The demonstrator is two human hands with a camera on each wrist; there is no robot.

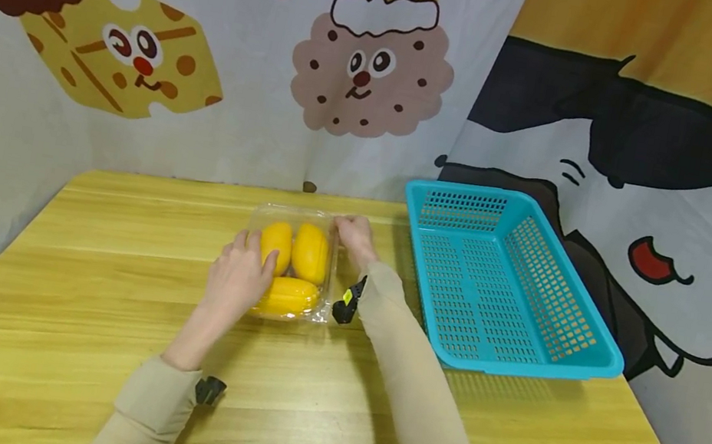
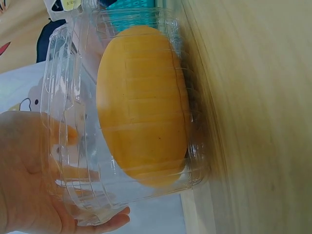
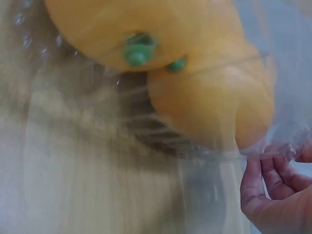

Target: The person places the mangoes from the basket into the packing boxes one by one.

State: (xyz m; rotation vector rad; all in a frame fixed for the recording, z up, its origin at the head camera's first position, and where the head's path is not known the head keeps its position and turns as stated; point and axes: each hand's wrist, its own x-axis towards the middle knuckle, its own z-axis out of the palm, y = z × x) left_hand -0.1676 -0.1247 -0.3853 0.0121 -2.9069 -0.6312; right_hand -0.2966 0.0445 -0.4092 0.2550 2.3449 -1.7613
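A clear plastic clamshell box (image 1: 322, 310) sits on the wooden table, holding three yellow mango-like fruits (image 1: 310, 254). Two lie side by side at the far end, one crosswise at the near end. In the right wrist view, green stem nubs (image 3: 139, 51) show through the plastic. My left hand (image 1: 240, 270) grips the box's left side, thumb over the top; in the left wrist view its fingers (image 2: 112, 223) reach round the edge beside an oval fruit (image 2: 141, 105). At the far right corner, my right hand (image 1: 355, 237) pinches the rim, its fingertips (image 3: 253, 168) bent against the plastic.
A blue perforated basket (image 1: 448, 345) stands on the table to the right of the box. The wooden tabletop (image 1: 68, 316) extends around both. Behind it hangs a cloth (image 1: 214, 145) with cartoon prints. Each sleeve carries a small black wrist device (image 1: 346, 302).
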